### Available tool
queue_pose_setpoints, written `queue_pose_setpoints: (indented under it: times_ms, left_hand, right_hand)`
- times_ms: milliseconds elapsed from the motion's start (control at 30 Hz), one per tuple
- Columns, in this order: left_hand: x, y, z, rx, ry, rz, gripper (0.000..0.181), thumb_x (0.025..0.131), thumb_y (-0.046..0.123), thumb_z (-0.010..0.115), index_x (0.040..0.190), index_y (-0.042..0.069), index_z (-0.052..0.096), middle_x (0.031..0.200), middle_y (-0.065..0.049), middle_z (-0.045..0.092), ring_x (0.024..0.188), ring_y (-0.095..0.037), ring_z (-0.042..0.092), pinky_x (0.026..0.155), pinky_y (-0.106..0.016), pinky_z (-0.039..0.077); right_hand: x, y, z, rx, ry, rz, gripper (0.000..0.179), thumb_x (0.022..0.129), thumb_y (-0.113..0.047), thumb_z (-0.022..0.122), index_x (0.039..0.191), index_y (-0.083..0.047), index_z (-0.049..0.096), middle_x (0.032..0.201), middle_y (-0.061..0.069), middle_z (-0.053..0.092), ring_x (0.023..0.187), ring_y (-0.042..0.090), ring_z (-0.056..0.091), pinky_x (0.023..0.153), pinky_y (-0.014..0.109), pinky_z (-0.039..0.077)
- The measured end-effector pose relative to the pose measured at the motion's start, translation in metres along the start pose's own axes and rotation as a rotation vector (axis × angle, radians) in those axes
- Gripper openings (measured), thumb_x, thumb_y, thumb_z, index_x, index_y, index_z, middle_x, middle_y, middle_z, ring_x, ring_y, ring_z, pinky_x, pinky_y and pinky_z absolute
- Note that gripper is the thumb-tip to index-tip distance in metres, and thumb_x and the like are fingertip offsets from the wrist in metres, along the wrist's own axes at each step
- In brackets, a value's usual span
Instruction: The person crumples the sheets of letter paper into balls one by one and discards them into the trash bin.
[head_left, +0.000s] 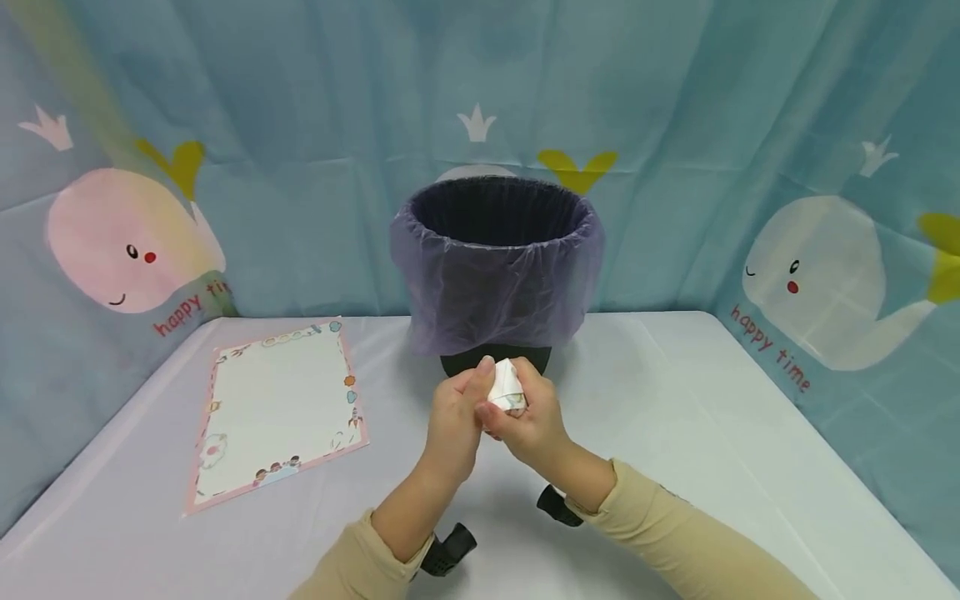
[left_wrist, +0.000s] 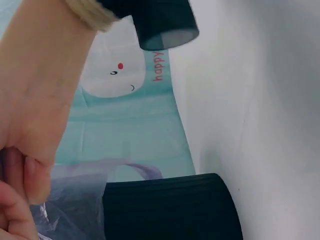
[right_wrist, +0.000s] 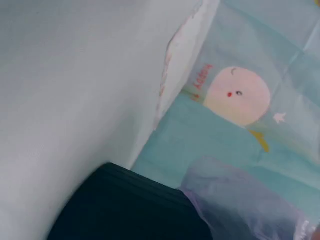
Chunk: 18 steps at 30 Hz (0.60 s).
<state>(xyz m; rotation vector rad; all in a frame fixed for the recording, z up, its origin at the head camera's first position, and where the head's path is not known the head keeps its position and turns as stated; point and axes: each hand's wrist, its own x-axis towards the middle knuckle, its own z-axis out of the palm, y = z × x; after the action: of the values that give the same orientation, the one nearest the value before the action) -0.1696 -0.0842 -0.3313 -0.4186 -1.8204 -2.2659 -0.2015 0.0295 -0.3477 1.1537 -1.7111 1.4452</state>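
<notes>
Curtain: pale blue cloth (head_left: 300,100) behind and along both sides, printed with smiling whales, small crowns and red "happy time" lettering.
Tabletop: white surface (head_left: 675,417), its rear edge close to the curtain.
Bin: black, upright (left_wrist: 170,212), at the rear middle of the tabletop, its round mouth facing up.
Liner: thin purple bag (head_left: 517,300) folded over the bin's rim and hanging down the outside; the black base shows below it.
Sheet: white paper (head_left: 281,412) with a pink border and small cartoon drawings, flat on the left of the tabletop, slightly turned, well apart from the bin.
Sleeves: beige (head_left: 652,517), reaching in from the near side.
Hands: left (head_left: 457,408) and right (head_left: 536,421) meet in front of the bin, raised over the tabletop, fingers curled in together around one wad; the left thumb lies along its left edge, the right thumb below it.
Wrist cameras: black housings (head_left: 450,550), one under each forearm.
Wad: crumpled white paper (head_left: 507,387) held between the two hands, its upper part showing, with faint coloured marks near the lower edge.
</notes>
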Motion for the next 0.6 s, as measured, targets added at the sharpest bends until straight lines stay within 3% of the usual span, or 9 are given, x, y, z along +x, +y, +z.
queue_pose_setpoints:
  times_ms: [100, 167, 233, 333, 433, 533, 600]
  left_hand:
    - [0.003, 0.005, -0.009, 0.124, -0.029, -0.010, 0.043, 0.099, 0.022, 0.048, 0.074, -0.012, 0.056, 0.059, 0.002, 0.051, 0.053, -0.009, 0.045, 0.047, -0.021, 0.040]
    - [0.005, 0.010, -0.016, 0.209, -0.042, -0.045, 0.040, 0.099, 0.023, 0.050, 0.075, -0.009, 0.058, 0.059, 0.001, 0.050, 0.052, -0.009, 0.044, 0.048, -0.021, 0.039]
    - [0.006, 0.015, -0.023, 0.275, -0.048, -0.092, 0.036, 0.099, 0.024, 0.053, 0.081, -0.006, 0.061, 0.062, -0.001, 0.051, 0.053, -0.011, 0.046, 0.049, -0.022, 0.041]
    - [0.009, 0.021, -0.029, 0.313, -0.075, -0.189, 0.034, 0.101, 0.027, 0.052, 0.101, -0.006, 0.061, 0.071, -0.004, 0.055, 0.057, -0.014, 0.051, 0.053, -0.026, 0.048]
    - [0.009, 0.024, -0.031, 0.311, -0.162, -0.258, 0.045, 0.104, 0.035, 0.043, 0.119, -0.006, 0.053, 0.082, -0.009, 0.059, 0.064, -0.017, 0.057, 0.059, -0.031, 0.053]
    - [0.008, 0.024, -0.027, 0.226, -0.219, -0.298, 0.054, 0.106, 0.041, 0.034, 0.130, -0.006, 0.043, 0.095, -0.013, 0.060, 0.075, -0.017, 0.060, 0.067, -0.032, 0.054]
    - [0.008, 0.023, -0.022, 0.139, -0.179, -0.296, 0.055, 0.106, 0.041, 0.033, 0.133, -0.007, 0.039, 0.105, -0.016, 0.060, 0.082, -0.016, 0.061, 0.074, -0.030, 0.053]
  right_hand:
    - [0.004, -0.005, -0.012, -0.015, -0.163, 0.069, 0.065, 0.092, -0.059, 0.054, 0.103, 0.005, 0.048, 0.074, 0.010, 0.059, 0.059, 0.013, 0.054, 0.048, 0.021, 0.048]
    - [0.007, -0.008, -0.023, 0.016, -0.294, 0.112, 0.062, 0.096, -0.055, 0.050, 0.114, 0.004, 0.045, 0.085, 0.011, 0.059, 0.066, 0.012, 0.054, 0.054, 0.023, 0.049]
    - [0.010, -0.011, -0.034, 0.034, -0.370, 0.134, 0.055, 0.098, -0.048, 0.050, 0.122, 0.002, 0.044, 0.092, 0.010, 0.059, 0.070, 0.011, 0.052, 0.055, 0.024, 0.047]
    - [0.013, -0.009, -0.043, -0.015, -0.365, 0.071, 0.043, 0.099, -0.038, 0.054, 0.122, -0.001, 0.048, 0.094, 0.008, 0.057, 0.070, 0.012, 0.047, 0.054, 0.025, 0.043]
    - [0.012, -0.005, -0.043, -0.112, -0.300, -0.009, 0.041, 0.094, -0.036, 0.060, 0.118, -0.004, 0.052, 0.093, 0.006, 0.056, 0.073, 0.014, 0.047, 0.055, 0.025, 0.041]
    - [0.012, -0.006, -0.041, -0.137, -0.276, -0.031, 0.041, 0.087, -0.026, 0.073, 0.117, -0.005, 0.053, 0.094, 0.006, 0.055, 0.076, 0.015, 0.048, 0.058, 0.027, 0.042]
    - [0.015, -0.007, -0.041, -0.126, -0.292, -0.018, 0.041, 0.086, -0.019, 0.076, 0.117, -0.004, 0.054, 0.097, 0.008, 0.056, 0.079, 0.016, 0.049, 0.061, 0.028, 0.043]
